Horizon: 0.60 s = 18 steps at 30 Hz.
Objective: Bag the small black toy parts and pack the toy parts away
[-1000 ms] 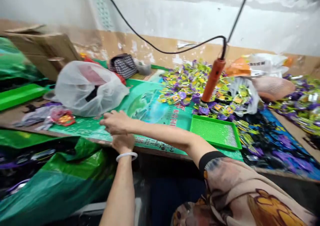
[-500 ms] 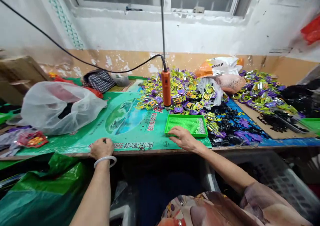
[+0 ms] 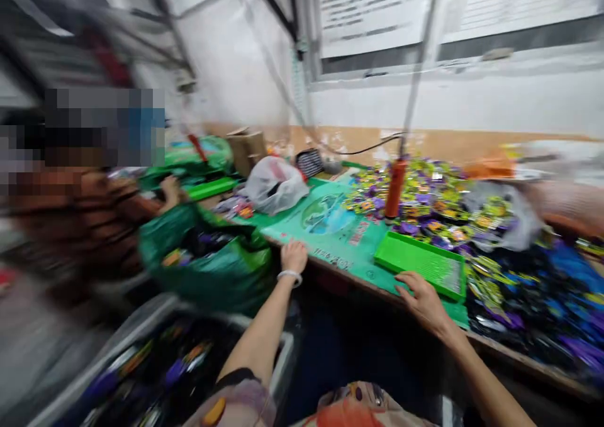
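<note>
My left hand [image 3: 293,255], with a white bangle on the wrist, rests curled on the near edge of the green printed mat [image 3: 330,229]; whether it holds anything is hidden. My right hand [image 3: 421,298] lies with fingers spread on the table edge, touching the near side of a green mesh tray [image 3: 419,265]. An orange tool [image 3: 395,189] hangs on a cord just beyond the tray. Behind it lies a heap of yellow and purple packets [image 3: 425,200].
Another person [image 3: 80,213] sits at the left, reaching over a green bag [image 3: 212,260]. A white plastic bag [image 3: 274,185] and a cardboard box [image 3: 248,150] stand at the back. Dark and purple parts [image 3: 528,288] cover the right side. A crate [image 3: 155,364] stands below.
The view has swung left and blurred, bringing the other person into sight. My hands stay at the table edge, the right one still by the green tray.
</note>
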### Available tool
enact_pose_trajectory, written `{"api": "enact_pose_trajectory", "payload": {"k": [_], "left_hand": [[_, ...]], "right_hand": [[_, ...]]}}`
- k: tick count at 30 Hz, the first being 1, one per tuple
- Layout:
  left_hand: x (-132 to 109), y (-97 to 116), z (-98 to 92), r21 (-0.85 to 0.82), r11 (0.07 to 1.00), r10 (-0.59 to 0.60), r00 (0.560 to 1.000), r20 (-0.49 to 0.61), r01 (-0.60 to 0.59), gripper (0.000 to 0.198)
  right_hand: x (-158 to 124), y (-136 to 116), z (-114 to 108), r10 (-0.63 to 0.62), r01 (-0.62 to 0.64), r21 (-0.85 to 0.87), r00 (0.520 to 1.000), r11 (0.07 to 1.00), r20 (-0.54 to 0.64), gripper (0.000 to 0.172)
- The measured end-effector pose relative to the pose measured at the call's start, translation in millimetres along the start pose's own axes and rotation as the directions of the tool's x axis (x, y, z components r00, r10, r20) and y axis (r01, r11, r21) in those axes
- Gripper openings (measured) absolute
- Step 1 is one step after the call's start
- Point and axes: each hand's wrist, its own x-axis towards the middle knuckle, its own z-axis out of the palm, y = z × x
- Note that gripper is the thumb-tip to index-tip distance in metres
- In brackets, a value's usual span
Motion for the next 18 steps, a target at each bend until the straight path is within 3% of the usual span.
{"api": "enact_pose_trajectory", "payload": {"k": [5,9,14,18], "left_hand": [[-58,-17,34.7,-0.17,0.984,-0.052,0.997,-0.057,0.042,0.052],[-145,-37,55.4,-0.239,0.959,-0.175,0.982,-0.077,0.152,0.045],[-266,-60,52.2,-0.199,0.944,-0.261,0.965,0.036,0.263,0.034],[-331,-77,50.3,-0.106,0.911,-0.391,0.916,0.093,0.399,0.037]], "right_hand": [[0,11,4,-0.069,0.073,-0.391,0.997,0.917,0.023,0.025],[-11,37,-19,0.008,0.019,-0.629,0.999,0.777,0.04,0.025],[-30,97,-37,-0.003,0.001,-0.686,1.0,0.727,-0.003,0.027],[-34,93,-43,0.017,0.004,-0.609,0.999,0.793,0.029,0.031]]}}
